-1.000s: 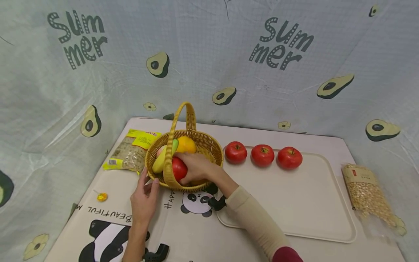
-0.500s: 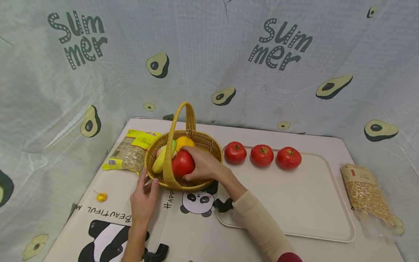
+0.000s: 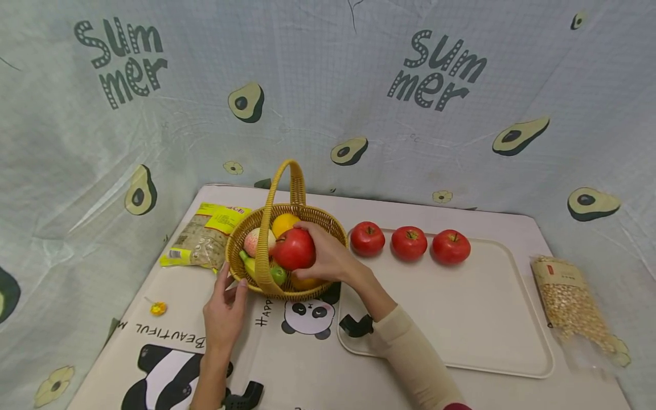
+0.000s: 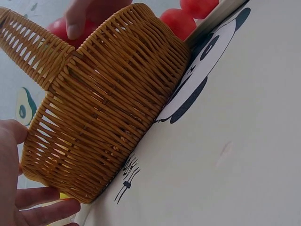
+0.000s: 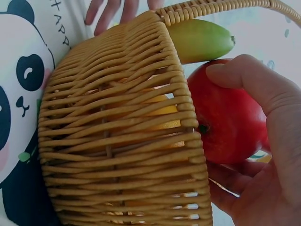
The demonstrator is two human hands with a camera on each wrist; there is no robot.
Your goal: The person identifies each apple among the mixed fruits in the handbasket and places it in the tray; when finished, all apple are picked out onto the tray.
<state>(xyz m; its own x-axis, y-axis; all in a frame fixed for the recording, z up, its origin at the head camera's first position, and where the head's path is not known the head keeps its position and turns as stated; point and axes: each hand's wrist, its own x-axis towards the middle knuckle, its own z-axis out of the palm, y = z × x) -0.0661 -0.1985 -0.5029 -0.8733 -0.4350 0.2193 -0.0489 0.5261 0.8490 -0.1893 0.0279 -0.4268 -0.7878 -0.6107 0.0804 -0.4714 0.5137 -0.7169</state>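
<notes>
My right hand (image 3: 330,253) grips a red apple (image 3: 294,249) over the wicker basket (image 3: 332,219), thumb on one side and fingers round the other. In the right wrist view the apple (image 5: 230,113) shows above the rim, next to the green end of a banana (image 5: 204,41). An orange (image 3: 284,224), a pinkish peach (image 3: 251,242) and the yellow part of the banana (image 3: 248,263) lie in the basket, with another orange fruit (image 3: 306,282) partly under my right hand. My left hand (image 3: 225,310) touches the basket's near left side, its fingers fairly straight along the wall (image 4: 103,103).
Three red apples (image 3: 408,243) stand in a row along the far left part of a beige tray (image 3: 451,319). A yellow bag (image 3: 207,236) lies behind the basket's left side, and a bag of grains (image 3: 571,296) right of the tray. A small yellow flower (image 3: 159,308) is at left.
My right hand has lifted the red apple up and rightward from among the fruit. The banana has shifted, its green end now toward the near side. My left hand stays at the basket.
</notes>
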